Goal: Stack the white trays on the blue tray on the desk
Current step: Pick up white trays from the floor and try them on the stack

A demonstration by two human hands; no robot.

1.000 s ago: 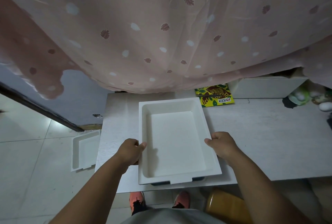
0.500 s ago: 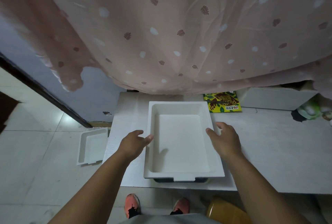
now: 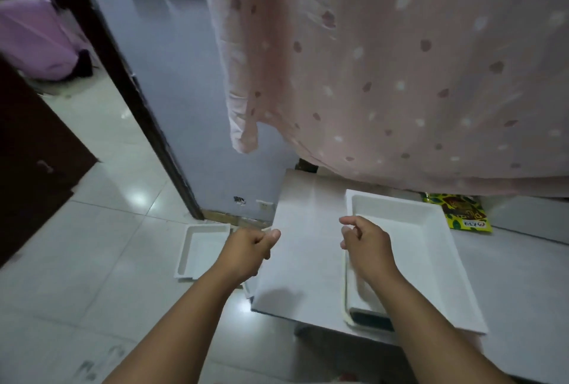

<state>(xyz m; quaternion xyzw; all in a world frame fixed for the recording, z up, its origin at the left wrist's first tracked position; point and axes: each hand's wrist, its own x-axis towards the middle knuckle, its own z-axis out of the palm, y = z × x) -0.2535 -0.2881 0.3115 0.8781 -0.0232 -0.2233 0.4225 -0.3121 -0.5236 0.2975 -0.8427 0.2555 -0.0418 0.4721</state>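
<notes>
A person's two bare forearms reach out from the bottom of the frame, both hands now off the white tray (image 3: 425,260) they were steadying half a second ago. The left hand (image 3: 251,245) hangs over the worktop's (image 3: 301,245) left edge, its grip loosely curled and holding nothing; the right hand (image 3: 366,240) hovers above the stacked tray's near-left rim, fingers half closed, likewise empty. The tray lies seated on the blue tray (image 3: 371,319), of which only a dark sliver peeps out beneath the near end, at the worktop's front right. That placement looks finished. The view has swung left since then, bringing the tiled floor (image 3: 92,260) into the middle, where another white tray (image 3: 200,249) lies beside the worktop, just beyond the left hand; it is likely the next to be fetched. Farther back, a yellow packet (image 3: 462,214) sits behind the stack, and a pink spotted curtain (image 3: 400,75) drapes over the worktop's far edge
</notes>
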